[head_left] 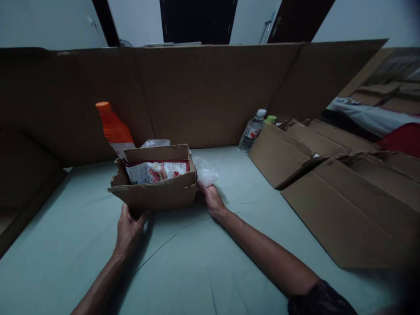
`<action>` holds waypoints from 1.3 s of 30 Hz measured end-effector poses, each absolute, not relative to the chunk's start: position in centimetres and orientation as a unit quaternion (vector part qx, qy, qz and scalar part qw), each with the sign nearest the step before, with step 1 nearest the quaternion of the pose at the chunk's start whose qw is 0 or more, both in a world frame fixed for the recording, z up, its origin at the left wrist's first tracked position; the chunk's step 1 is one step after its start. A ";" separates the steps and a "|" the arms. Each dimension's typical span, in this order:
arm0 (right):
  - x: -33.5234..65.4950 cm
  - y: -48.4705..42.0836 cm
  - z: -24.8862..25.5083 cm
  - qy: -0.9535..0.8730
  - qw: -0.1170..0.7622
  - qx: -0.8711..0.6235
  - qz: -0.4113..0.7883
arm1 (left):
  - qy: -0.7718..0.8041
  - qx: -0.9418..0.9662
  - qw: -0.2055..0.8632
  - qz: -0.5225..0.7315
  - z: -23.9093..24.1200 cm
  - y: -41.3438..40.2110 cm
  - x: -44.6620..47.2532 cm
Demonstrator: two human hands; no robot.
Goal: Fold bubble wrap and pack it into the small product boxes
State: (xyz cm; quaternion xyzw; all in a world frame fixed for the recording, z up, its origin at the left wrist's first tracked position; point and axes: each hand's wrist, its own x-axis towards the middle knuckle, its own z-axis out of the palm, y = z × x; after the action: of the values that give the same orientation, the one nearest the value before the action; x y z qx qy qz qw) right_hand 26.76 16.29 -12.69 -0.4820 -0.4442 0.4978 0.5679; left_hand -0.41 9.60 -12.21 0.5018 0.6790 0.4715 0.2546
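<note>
A small open cardboard box point(160, 195) is between my hands above the green-covered surface. My left hand point(129, 229) grips its lower front edge near the left, fingers partly hidden beneath. My right hand point(212, 199) holds the lower right corner; its fingertips are hidden behind the box. Inside lies a printed white and red packet point(159, 172). Clear bubble wrap point(206, 170) shows at the box's right side, and another bit point(155, 142) behind it. Just behind the left end leans an orange bottle point(114, 127) with a whitish lower part; its base is hidden.
A tall cardboard wall point(203, 96) runs along the back. At right stand larger cardboard boxes point(341, 210) with ragged flaps. Beside them, against the wall, are a clear bottle point(252, 131) with a white cap and a green cap point(271, 119). Another cardboard piece point(29, 175) borders the left.
</note>
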 end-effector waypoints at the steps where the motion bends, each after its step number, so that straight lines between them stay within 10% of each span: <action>1: 26.8 16.7 -12.6 -0.436 0.571 -0.484 0.500 | 0.680 0.499 0.251 0.475 -12.4 10.1 -0.3; 11: 30.5 8.4 -10.6 -0.263 0.555 -0.473 0.631 | 0.650 0.409 0.339 0.543 -14.1 4.0 0.0; 18: 26.9 -4.2 -9.3 -0.304 0.250 -0.340 0.854 | 0.657 0.476 0.362 0.459 -12.9 -3.2 1.5; 27: 31.1 2.3 -7.1 -0.754 0.289 -0.538 0.244 | 0.597 0.621 0.295 0.413 -13.2 -4.7 3.2; 39: 34.4 2.9 -9.2 -0.715 0.293 -0.608 0.184 | 0.584 0.649 0.294 0.389 -13.0 -5.2 4.3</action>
State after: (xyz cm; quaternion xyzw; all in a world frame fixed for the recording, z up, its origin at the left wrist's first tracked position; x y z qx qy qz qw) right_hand 34.44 2.88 -9.24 -0.6076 -0.7148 0.1839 0.2933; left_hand 4.25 -5.24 -12.97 0.6489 0.5841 0.3892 0.2937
